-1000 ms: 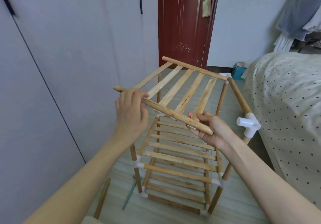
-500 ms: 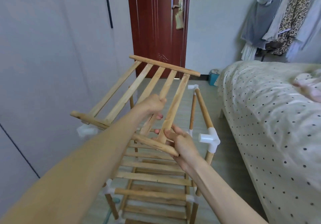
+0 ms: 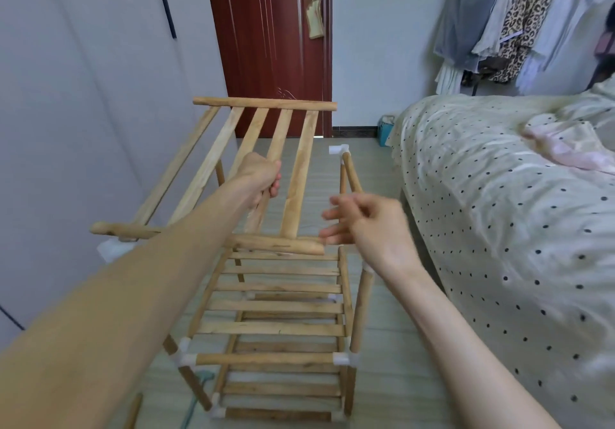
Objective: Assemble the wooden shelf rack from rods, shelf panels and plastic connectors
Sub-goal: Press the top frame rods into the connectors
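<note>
Left hand [image 3: 261, 175] gripping a slat of the raised shelf panel [image 3: 233, 175], near rail crosswise, its free end just left of open-fingered right hand [image 3: 369, 225].

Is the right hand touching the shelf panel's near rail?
Cannot tell. In the head view the right hand is open with its blurred fingertips just off the near end of the shelf panel; the left hand grips a slat.
</note>
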Demonstrator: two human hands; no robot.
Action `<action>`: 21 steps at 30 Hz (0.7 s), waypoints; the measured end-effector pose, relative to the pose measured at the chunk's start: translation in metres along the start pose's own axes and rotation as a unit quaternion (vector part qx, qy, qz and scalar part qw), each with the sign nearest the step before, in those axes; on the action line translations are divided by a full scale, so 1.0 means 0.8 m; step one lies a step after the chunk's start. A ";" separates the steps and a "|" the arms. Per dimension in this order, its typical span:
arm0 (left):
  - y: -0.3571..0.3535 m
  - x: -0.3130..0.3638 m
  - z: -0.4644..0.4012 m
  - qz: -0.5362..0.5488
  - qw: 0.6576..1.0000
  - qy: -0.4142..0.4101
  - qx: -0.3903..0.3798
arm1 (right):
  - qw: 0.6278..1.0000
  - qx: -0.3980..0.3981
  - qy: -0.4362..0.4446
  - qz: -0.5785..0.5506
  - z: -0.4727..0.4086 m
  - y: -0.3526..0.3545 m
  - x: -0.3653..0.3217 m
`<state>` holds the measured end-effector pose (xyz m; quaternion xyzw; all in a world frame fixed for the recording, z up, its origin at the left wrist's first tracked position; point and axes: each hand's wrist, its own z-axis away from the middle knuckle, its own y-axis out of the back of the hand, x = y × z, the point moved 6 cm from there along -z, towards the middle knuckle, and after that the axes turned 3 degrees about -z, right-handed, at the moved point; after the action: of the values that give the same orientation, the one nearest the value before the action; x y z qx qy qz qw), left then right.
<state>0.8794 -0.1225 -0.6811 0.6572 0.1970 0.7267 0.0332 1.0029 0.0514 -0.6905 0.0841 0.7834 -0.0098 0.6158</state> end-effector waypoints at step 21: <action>-0.040 -0.017 -0.024 -0.010 0.999 0.043 0.015 | 0.973 -0.034 -0.221 -0.060 -0.014 0.014 0.086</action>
<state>0.8558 -0.1016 -0.7059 0.6234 0.2156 0.7513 0.0225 0.9781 0.0720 -0.7529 0.0116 0.6316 -0.0381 0.7742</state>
